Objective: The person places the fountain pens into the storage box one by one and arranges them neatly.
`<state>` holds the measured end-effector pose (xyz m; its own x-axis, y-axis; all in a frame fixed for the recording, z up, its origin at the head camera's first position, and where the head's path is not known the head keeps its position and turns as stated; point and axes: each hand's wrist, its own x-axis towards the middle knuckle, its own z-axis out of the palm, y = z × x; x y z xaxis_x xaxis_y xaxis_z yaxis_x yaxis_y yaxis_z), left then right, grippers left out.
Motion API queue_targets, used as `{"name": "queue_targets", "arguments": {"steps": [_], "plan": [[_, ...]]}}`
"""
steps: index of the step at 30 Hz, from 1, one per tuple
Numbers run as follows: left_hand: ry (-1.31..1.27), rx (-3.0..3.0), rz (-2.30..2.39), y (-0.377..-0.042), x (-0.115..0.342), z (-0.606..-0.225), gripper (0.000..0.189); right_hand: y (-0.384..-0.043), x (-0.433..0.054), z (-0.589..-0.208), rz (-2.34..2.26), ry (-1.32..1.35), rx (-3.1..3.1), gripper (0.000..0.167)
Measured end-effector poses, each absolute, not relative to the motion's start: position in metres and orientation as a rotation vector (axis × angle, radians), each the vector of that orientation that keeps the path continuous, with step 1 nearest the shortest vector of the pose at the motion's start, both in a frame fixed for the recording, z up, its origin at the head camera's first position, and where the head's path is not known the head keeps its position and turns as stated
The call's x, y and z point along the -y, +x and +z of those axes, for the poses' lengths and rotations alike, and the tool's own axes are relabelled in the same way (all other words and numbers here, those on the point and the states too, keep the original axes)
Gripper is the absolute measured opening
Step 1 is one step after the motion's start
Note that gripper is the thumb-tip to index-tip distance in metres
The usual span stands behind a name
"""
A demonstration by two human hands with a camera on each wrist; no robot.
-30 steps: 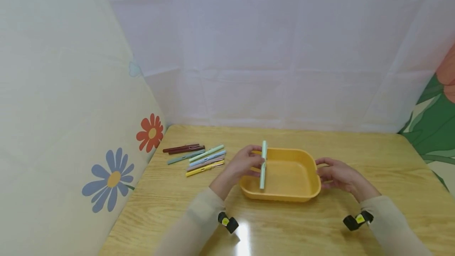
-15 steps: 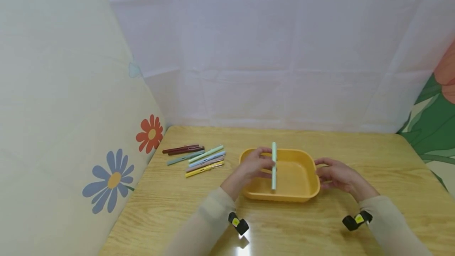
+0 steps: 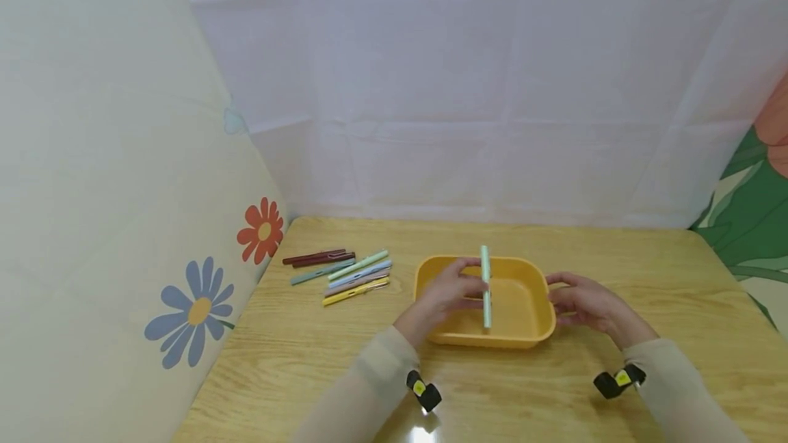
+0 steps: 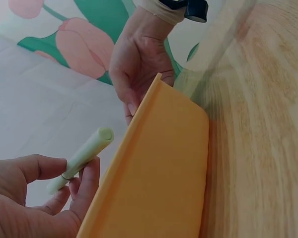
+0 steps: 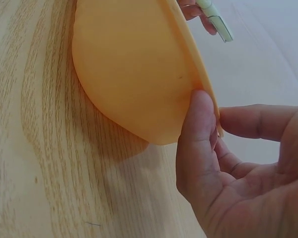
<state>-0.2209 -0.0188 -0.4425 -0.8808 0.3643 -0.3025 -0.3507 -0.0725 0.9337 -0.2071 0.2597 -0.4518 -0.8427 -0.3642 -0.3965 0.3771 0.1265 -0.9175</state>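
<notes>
My left hand [image 3: 446, 292] pinches a pale green pen [image 3: 486, 287] between thumb and fingers, above an orange-yellow plastic tray [image 3: 483, 342]. In the left wrist view the pen [image 4: 89, 153] stands clear of the tray's rim, its round end tilted up. At the tray's right end my right hand [image 3: 587, 303] grips the rim; in the right wrist view the thumb [image 5: 198, 134] presses the outer wall while the fingers lie over the edge. No other thing shows in the visible part of the tray.
Left of the tray, several pens lie on the wooden table [image 3: 277, 374]: dark red pens [image 3: 317, 258], a teal pen [image 3: 321, 272], another pale green pen [image 3: 358, 264], a light blue pen [image 3: 360, 277], a mauve pen [image 3: 356, 284] and a yellow pen [image 3: 355, 290]. A white cloth [image 3: 406, 87] hangs behind.
My left hand has moved right with the pale green pen, from over the tray's left part to near its middle. The right hand and the tray have hardly moved.
</notes>
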Motion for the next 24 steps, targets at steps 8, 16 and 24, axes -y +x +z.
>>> {"name": "queue_targets", "arguments": {"steps": [8,16,24], "plan": [[0.000,-1.794,1.983,-0.221,0.002,-0.448,0.049,-0.207,-0.258,-0.452,-1.766,0.030,-1.881,0.041],[-0.033,-1.860,1.885,-0.220,-0.017,-0.452,0.045,-0.205,-0.256,-0.450,-1.732,0.016,-1.929,0.048],[-0.069,-1.936,1.715,-0.225,-0.037,-0.454,0.039,-0.205,-0.256,-0.449,-1.719,0.020,-1.949,0.051]]}}
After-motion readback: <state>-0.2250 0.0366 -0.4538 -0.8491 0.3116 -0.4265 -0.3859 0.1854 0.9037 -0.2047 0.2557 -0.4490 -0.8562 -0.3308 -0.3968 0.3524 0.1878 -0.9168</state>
